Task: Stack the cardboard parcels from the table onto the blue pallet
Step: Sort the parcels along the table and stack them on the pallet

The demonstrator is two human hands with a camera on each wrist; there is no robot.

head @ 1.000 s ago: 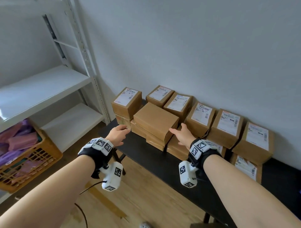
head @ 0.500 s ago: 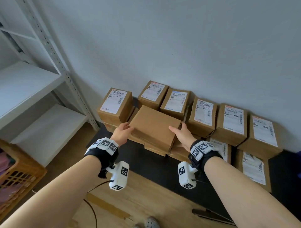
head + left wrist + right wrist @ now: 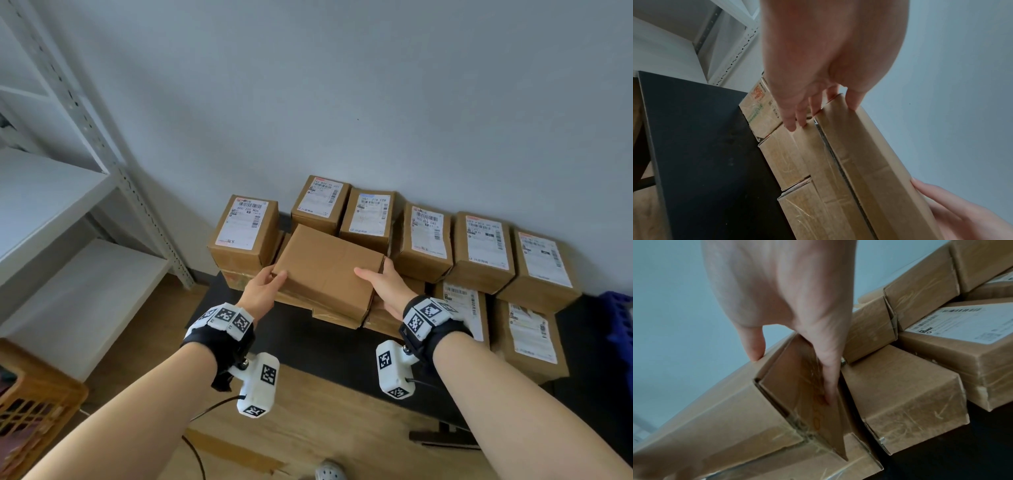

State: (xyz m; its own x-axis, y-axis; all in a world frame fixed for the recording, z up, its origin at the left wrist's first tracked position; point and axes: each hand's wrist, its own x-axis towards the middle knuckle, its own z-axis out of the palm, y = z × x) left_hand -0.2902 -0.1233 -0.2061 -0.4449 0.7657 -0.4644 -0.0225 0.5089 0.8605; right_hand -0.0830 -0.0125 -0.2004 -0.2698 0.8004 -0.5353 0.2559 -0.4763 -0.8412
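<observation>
With both hands, left hand (image 3: 262, 288) and right hand (image 3: 385, 286), clamping the plain box (image 3: 325, 270), its loose end flap could buckle, slipping onto the parcels (image 3: 337, 317) beneath.

head: looked down from above at table (image 3: 308, 346), mid-range
wrists: looked along fingers, close
shared: plain parcel (image 3: 329, 270), seen from opposite ends

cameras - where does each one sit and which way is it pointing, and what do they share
Head: worn on the head, facing forward and down at the black table; both forearms, the left hand and the right hand show.
Left wrist: under the left wrist, looking along the fingers at the plain parcel.
Right wrist: under the right wrist, looking along its fingers at that parcel's other end.
Shared: all three see the plain parcel, gripped at both ends.
</observation>
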